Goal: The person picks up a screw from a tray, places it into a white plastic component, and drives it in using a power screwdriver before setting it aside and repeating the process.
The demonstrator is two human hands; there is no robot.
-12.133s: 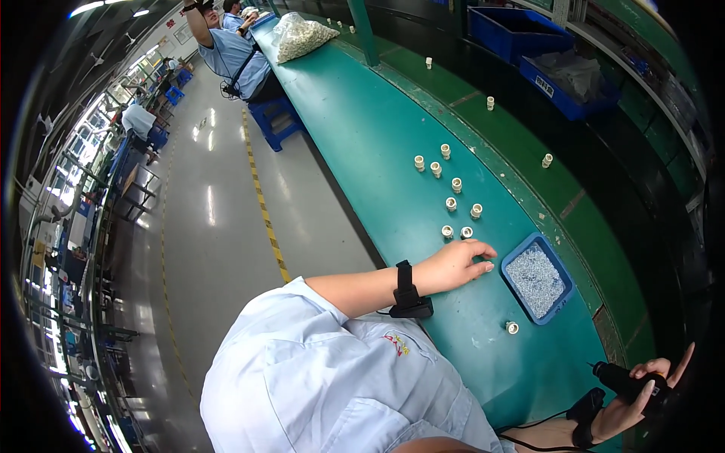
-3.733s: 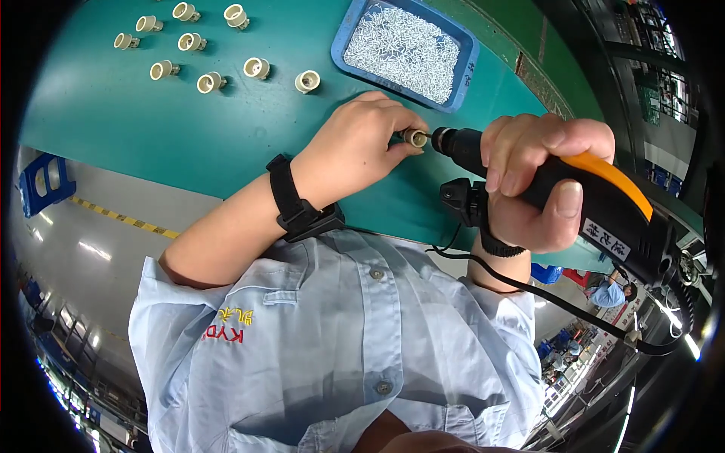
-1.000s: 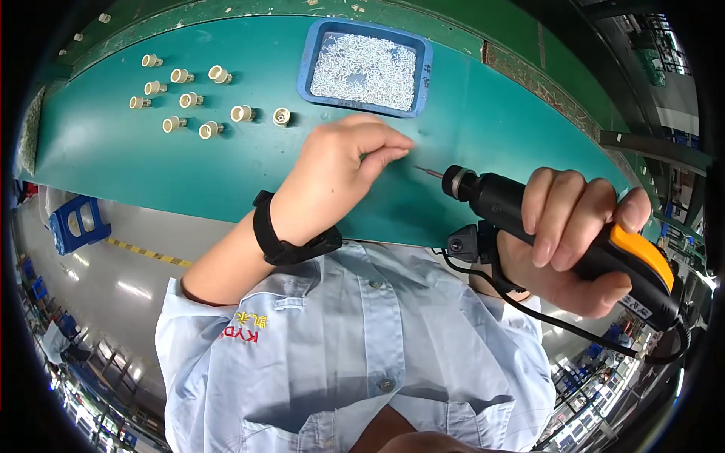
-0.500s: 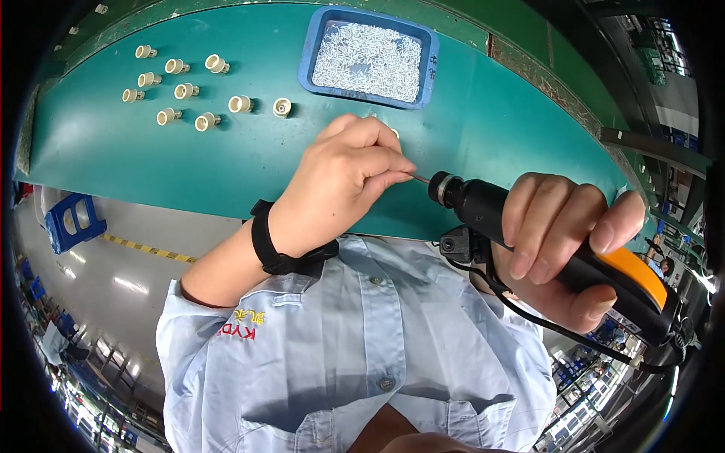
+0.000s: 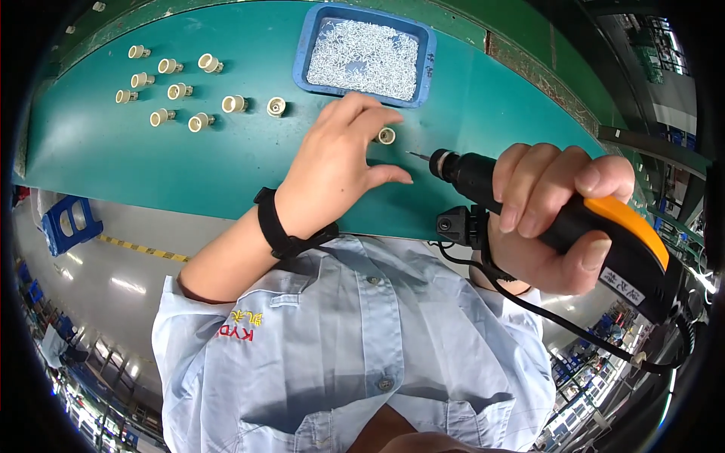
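Head: screwdriver [image 5: 477, 175] in right grip [image 5: 541, 195]

A hand could pass over the table [image 5: 491, 113] right of the blue tray [image 5: 303, 57]. In the way are the tray's sides, the cream cups [image 5: 232, 104] on the left, and the black screwdriver [image 5: 477, 178] beside the left hand [image 5: 331, 160].
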